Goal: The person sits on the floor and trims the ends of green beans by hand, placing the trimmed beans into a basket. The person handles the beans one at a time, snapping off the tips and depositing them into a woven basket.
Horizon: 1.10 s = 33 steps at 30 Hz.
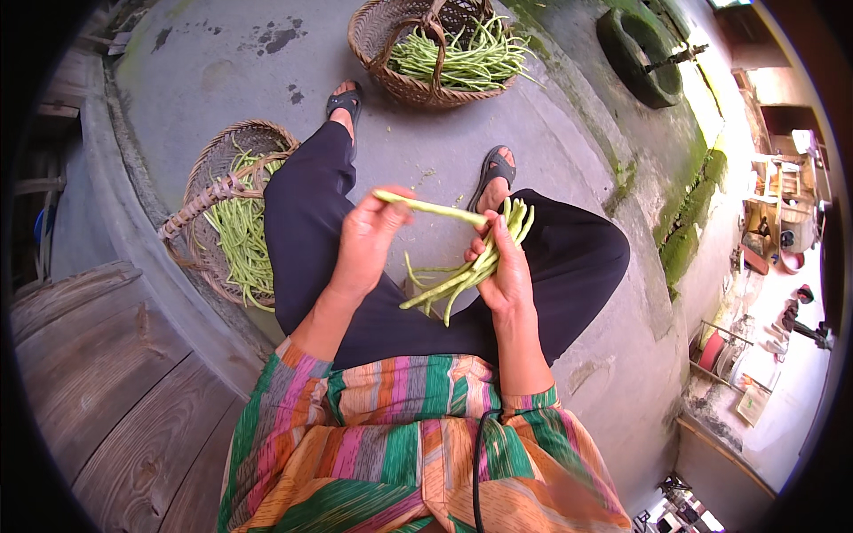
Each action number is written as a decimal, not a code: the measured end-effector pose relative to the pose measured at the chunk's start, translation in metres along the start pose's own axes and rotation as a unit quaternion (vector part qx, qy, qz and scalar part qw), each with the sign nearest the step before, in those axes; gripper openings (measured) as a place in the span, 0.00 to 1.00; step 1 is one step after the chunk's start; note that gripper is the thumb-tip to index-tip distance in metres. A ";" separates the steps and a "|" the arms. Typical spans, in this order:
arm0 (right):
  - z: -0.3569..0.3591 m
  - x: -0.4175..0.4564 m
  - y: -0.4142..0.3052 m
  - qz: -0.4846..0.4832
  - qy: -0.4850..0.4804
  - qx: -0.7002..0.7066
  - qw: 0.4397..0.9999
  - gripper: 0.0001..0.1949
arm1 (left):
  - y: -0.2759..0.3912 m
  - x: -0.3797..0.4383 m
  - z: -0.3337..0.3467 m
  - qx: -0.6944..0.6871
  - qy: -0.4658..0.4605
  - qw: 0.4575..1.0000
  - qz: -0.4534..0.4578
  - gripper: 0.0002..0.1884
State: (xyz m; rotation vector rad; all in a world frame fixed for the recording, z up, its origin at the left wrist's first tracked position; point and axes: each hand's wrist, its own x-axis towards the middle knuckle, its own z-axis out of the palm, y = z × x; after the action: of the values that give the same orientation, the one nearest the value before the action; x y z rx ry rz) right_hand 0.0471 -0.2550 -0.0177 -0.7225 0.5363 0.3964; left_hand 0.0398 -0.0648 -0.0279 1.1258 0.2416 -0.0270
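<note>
Between my knees, my right hand (508, 263) grips a bunch of green long beans (460, 276) whose ends stick out on both sides of the fist. My left hand (370, 233) pinches one end of a single pale green bean (430, 206), its fingers slightly blurred. The other end of that bean meets the right thumb and fingertips. At my left leg stands a woven basket (200, 166) with a wrapped handle, holding many loose beans (243, 240). A second woven basket (416, 93) stands beyond my feet, with a heap of long beans (460, 56) lying in it.
Concrete floor (220, 93) lies around my sandalled feet. A wooden plank wall (133, 386) rises close on my left. Towards the upper right are a mossy round stone basin (640, 56) and a mossy ledge (693, 220). Household items stand farther right.
</note>
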 end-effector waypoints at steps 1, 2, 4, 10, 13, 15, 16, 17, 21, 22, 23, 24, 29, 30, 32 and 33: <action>-0.003 0.000 0.000 0.007 -0.007 0.011 1.000 0.13 | 0.006 0.001 0.001 -0.022 0.021 1.000 0.008 0.08; -0.004 0.000 0.000 0.013 -0.015 0.022 1.000 0.13 | 0.012 0.003 -0.001 -0.044 0.042 0.998 0.016 0.08; -0.008 0.003 0.002 0.022 -0.029 0.036 0.999 0.11 | 0.024 0.003 -0.008 -0.028 0.020 0.999 -0.003 0.08; 0.004 0.002 0.020 0.054 0.015 -0.002 0.998 0.09 | 0.014 -0.012 0.008 0.157 -0.141 0.967 -0.140 0.07; 0.009 -0.002 0.032 0.086 -0.001 -0.058 0.995 0.10 | 0.019 -0.017 0.018 0.298 -0.148 0.942 -0.038 0.10; -0.002 -0.006 0.037 0.044 -0.019 -0.103 0.994 0.10 | 0.004 -0.018 0.015 0.323 -0.146 0.934 0.046 0.12; 0.005 -0.011 0.038 0.046 -0.017 -0.090 0.995 0.11 | 0.013 -0.020 0.013 0.343 -0.138 0.927 0.060 0.12; 0.013 -0.016 0.036 0.046 -0.014 -0.079 0.996 0.12 | 0.023 -0.023 0.009 0.363 -0.131 0.920 0.074 0.13; 0.003 -0.014 0.021 0.037 -0.046 -0.058 0.997 0.11 | 0.052 -0.045 -0.032 0.235 -0.013 0.970 0.053 0.12; 0.001 -0.012 0.014 0.035 -0.058 -0.034 0.997 0.10 | 0.058 -0.052 -0.053 0.203 0.016 0.978 0.049 0.10; 0.001 -0.009 0.008 0.034 -0.070 -0.010 0.997 0.09 | 0.060 -0.056 -0.077 0.136 0.045 0.988 0.064 0.10; -0.003 -0.006 0.001 0.037 -0.071 0.010 0.997 0.08 | 0.067 -0.064 -0.102 0.041 0.080 0.995 0.049 0.09; 0.000 0.015 -0.013 0.061 -0.070 0.032 0.995 0.07 | 0.002 -0.092 -0.233 0.008 0.338 0.931 -0.137 0.16; 0.004 0.017 -0.012 0.067 -0.072 0.036 0.994 0.06 | -0.019 -0.088 -0.248 0.003 0.344 0.926 -0.156 0.16; 0.018 0.018 -0.009 0.079 -0.069 0.032 0.994 0.06 | -0.055 -0.077 -0.266 0.009 0.346 0.922 -0.174 0.19; 0.024 0.020 -0.007 0.084 -0.066 0.023 0.994 0.06 | -0.071 -0.069 -0.270 0.023 0.344 0.923 -0.172 0.20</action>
State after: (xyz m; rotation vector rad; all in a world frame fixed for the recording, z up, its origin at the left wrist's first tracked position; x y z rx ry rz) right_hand 0.0742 -0.2394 -0.0103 -0.6029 0.4814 0.5831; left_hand -0.0853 0.1392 -0.1872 1.0937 1.0721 0.0538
